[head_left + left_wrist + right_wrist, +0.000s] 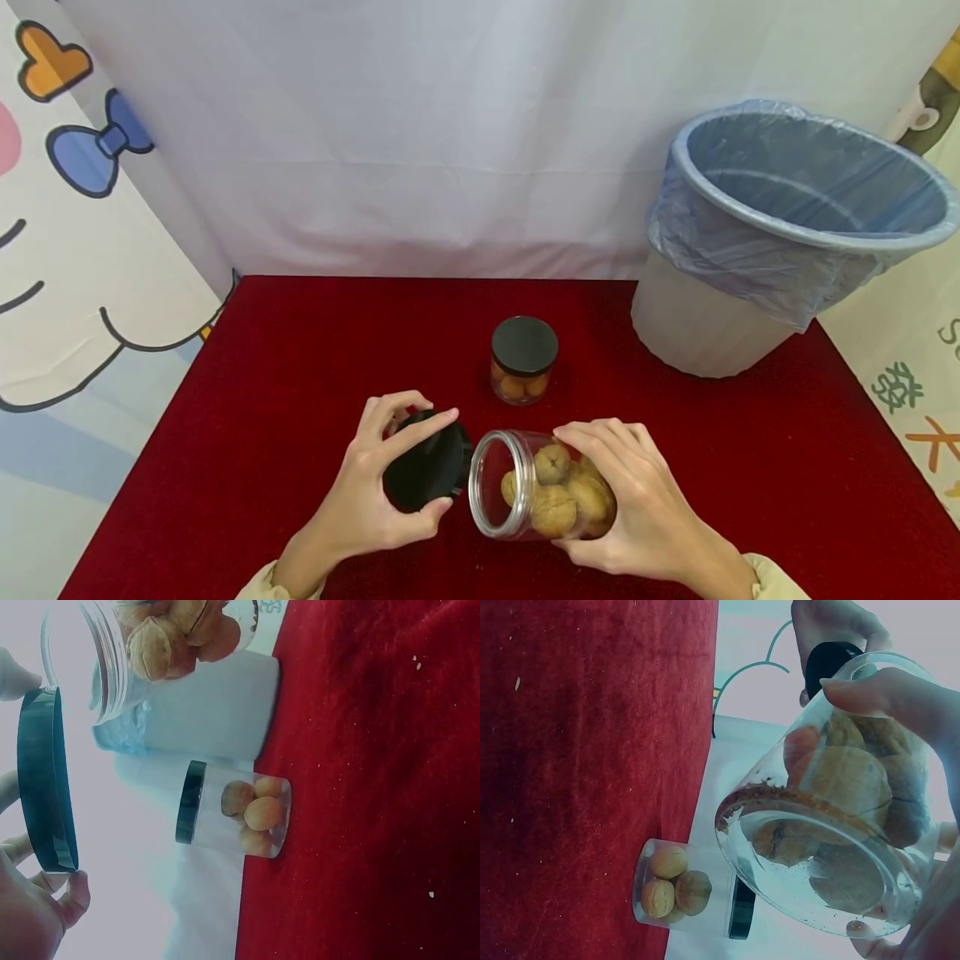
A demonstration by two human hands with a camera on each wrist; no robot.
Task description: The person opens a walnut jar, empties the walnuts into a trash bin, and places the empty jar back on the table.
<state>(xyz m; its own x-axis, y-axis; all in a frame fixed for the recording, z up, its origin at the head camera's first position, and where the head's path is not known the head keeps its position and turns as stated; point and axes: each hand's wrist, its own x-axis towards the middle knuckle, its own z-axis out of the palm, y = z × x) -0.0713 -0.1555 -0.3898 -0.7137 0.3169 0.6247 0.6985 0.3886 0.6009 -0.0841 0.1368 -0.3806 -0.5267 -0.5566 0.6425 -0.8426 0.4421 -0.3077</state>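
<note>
My left hand (363, 492) holds a black screw lid (429, 462) by its edge, between thumb and fingers. In my right hand (637, 492) is a clear plastic jar (527, 475) with several walnuts (555, 510) inside. The jar is tipped on its side, its uncovered mouth turned left towards the lid, and is held above the red cloth. Brown crumbs line its base in the right wrist view. Lid and jar rim are close together but apart in the left wrist view. Just beyond the hands stands a smaller jar (225, 806) of walnuts, upright under its black lid (525, 345).
A red cloth (330, 350) covers the table, with small pale crumbs on it. At the back right stands a pale bin (705, 325) lined with a translucent blue bag (720, 250). White fabric (420, 167) hangs behind, and printed cartoon panels (82, 283) flank both sides.
</note>
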